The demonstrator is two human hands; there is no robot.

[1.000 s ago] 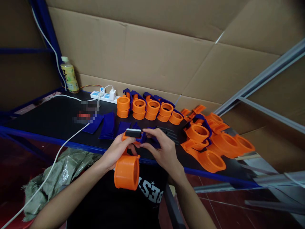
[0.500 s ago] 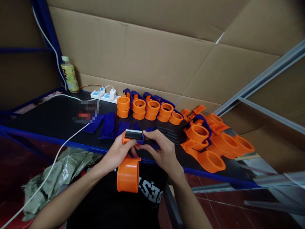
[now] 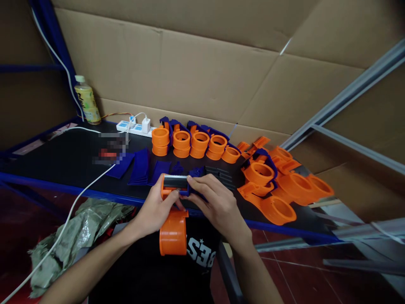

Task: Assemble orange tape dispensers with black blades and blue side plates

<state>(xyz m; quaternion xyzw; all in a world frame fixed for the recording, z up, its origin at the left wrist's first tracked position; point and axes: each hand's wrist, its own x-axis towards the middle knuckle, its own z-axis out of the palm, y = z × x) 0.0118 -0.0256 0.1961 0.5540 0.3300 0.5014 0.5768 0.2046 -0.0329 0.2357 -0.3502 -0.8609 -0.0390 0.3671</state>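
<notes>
An orange packing tape dispenser (image 3: 173, 234) is held above my lap, its round hub hanging below my hands. At its upper end sit a black strip and a pale serrated blade (image 3: 175, 176). My left hand (image 3: 160, 204) is closed around the orange left side of that end, thumb on the front below the black strip. My right hand (image 3: 215, 198) pinches its right end, where a blue part shows; the fingertips are partly hidden. Beyond my hands, blue flat plates (image 3: 139, 168), small blue parts (image 3: 196, 171) and black strips (image 3: 221, 177) lie on the black table (image 3: 63, 156).
Stacked orange and blue dispensers (image 3: 200, 143) line the back. More orange dispenser bodies (image 3: 280, 209) are piled at right. A power strip (image 3: 136, 128), a yellow-labelled bottle (image 3: 87, 101) and a white cable (image 3: 79, 196) are on the left. A crumpled greenish sack (image 3: 76, 236) lies below.
My right hand has closed in over the dispenser's right end, its fingers now at the blade's right corner. The dispenser has turned slightly. The whole view has shifted a little.
</notes>
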